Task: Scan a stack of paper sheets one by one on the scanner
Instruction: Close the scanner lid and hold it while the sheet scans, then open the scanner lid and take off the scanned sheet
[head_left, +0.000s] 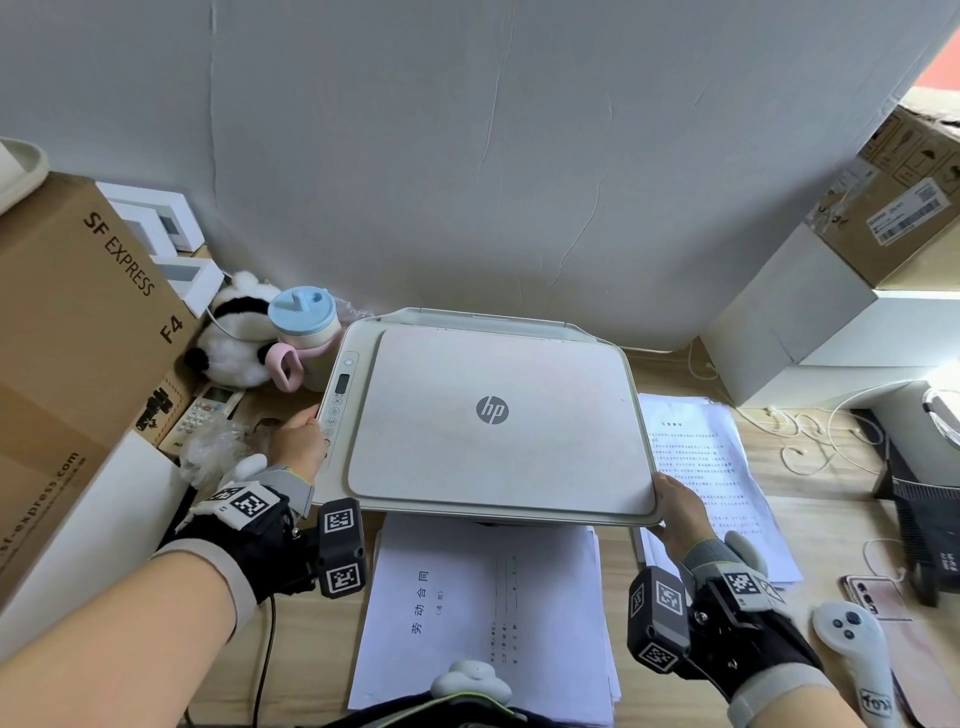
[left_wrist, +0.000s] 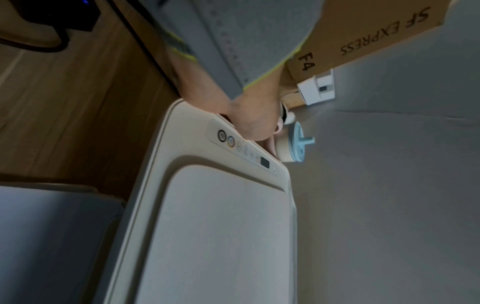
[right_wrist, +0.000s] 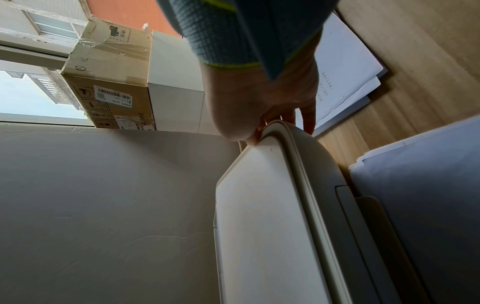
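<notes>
A: Item one, the scanner?

B: Flat off-white plastic scanner-printer (head_left: 493, 415) with a grey round logo, lid fully down, standing on the wood-grain tabletop (head_left: 810, 525) against the grey wall.

A: Paper?

B: White printed sheets, front stack (head_left: 488, 613), lying directly before the scanner with its far edge tucked under the scanner's front. A second pile of white printed sheets (head_left: 711, 467) lies just beside the scanner's right side. Which is scanned and which is waiting I cannot tell.

A: Hands?

B: Left hand (head_left: 296, 441) on the scanner's left edge beside the strip of control buttons (left_wrist: 244, 150), fingers curled over that edge. Right hand (right_wrist: 262, 107) at the front right corner, thumb on the lid rim, fingers (right_wrist: 307, 121) wrapped under the corner. Probably one hand steadies the body while the other is placed to raise the lid.

A: Surroundings?

B: Left of the scanner: beige cup with pale blue lid (head_left: 304, 332), black-and-white plush panda (head_left: 234, 338), brown cardboard shipping box (head_left: 78, 338).

A: Unknowns?

B: The glass is covered, so any sheet inside is hidden. Left fingertips are out of sight.
</notes>
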